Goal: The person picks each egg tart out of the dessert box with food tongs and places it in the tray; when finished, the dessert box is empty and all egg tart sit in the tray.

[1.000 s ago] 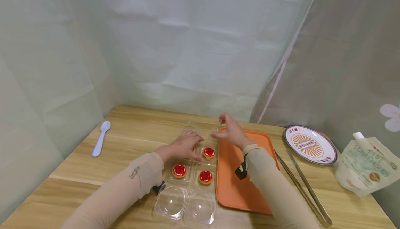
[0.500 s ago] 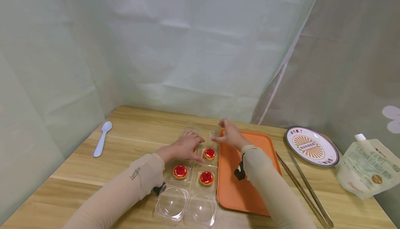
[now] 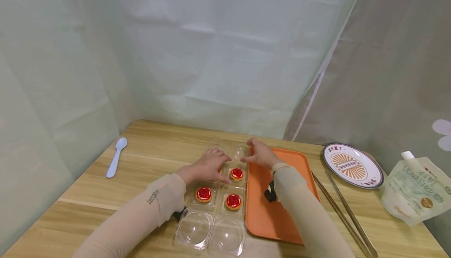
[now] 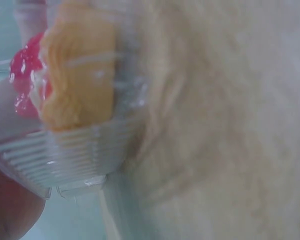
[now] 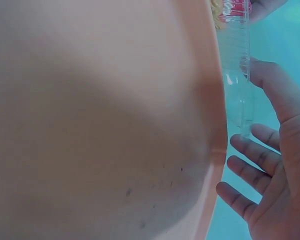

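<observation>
Clear plastic boxes (image 3: 219, 187) hold small tarts with red topping, such as the near right tart (image 3: 233, 202). My left hand (image 3: 208, 166) rests over the far left compartment, its fingers loosely bent, partly hiding a tart there. From the side, the left wrist view shows a tart (image 4: 80, 70) inside ribbed clear plastic. My right hand (image 3: 262, 154) is at the far right clear lid (image 3: 240, 152), with fingers spread. In the right wrist view its thumb (image 5: 277, 87) meets the plastic edge, and the fingertips are by the far end.
An orange tray (image 3: 271, 219) lies under the right forearm. Two open lids (image 3: 193, 228) lie in front. Metal tongs (image 3: 343, 211), a patterned plate (image 3: 352, 166) and a spouted pouch (image 3: 415, 189) stand at right. A pale blue spoon (image 3: 116, 157) lies at left.
My right hand has come down slightly, and the far right lid lies lower and flatter. My left hand has stayed in place.
</observation>
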The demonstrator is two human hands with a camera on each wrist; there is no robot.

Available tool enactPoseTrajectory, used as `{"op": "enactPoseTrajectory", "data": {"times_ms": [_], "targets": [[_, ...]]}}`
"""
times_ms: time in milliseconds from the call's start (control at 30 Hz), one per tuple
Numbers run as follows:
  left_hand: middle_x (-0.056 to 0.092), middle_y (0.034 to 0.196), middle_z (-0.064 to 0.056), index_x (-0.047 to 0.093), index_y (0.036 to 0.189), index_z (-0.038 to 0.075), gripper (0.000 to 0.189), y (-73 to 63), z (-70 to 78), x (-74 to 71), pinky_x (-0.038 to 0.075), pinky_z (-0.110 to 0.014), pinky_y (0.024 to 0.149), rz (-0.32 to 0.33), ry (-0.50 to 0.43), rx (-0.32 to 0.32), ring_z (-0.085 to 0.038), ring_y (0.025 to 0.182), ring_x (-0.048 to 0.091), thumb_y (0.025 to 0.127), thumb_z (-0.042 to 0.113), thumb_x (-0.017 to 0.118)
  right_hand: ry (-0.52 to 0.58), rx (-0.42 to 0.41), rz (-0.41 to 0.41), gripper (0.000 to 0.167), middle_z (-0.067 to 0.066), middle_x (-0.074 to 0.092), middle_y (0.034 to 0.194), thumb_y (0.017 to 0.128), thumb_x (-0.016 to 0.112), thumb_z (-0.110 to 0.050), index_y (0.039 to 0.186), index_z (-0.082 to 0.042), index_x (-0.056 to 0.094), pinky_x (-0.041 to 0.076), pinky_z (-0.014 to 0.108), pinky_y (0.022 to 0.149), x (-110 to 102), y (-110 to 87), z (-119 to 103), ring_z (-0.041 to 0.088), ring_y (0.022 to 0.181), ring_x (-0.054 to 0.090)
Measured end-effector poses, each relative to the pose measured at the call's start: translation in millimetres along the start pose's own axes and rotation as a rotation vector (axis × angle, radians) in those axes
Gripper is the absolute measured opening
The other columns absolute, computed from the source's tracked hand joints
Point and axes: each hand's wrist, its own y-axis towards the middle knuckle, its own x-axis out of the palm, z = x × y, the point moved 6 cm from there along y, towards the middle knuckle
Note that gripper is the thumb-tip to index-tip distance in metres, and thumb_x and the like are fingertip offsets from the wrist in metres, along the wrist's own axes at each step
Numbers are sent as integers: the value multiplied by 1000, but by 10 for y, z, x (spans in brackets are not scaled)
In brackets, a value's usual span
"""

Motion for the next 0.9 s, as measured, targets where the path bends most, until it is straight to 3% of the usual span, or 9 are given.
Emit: {"op": "enactPoseTrajectory", "data": {"times_ms": [700, 900], "targets": [[57, 128, -8, 56, 132, 11, 81, -26, 19, -38, 26, -47, 115, 23, 57, 19, -27, 128, 42, 71, 61, 74, -39, 19, -53, 82, 16, 52, 140, 79, 77, -40, 145, -9, 38, 44, 47, 105, 27, 38, -5, 33, 126, 52], [57, 130, -8, 54, 134, 12, 83, -46, 5, -101, 24, -49, 116, 38, 61, 16, -29, 129, 42, 70, 61, 75, -47, -17, -44, 84, 17, 50, 142, 81, 75, -41, 148, -10, 34, 45, 50, 103, -18, 32, -58, 34, 126, 51]]}}
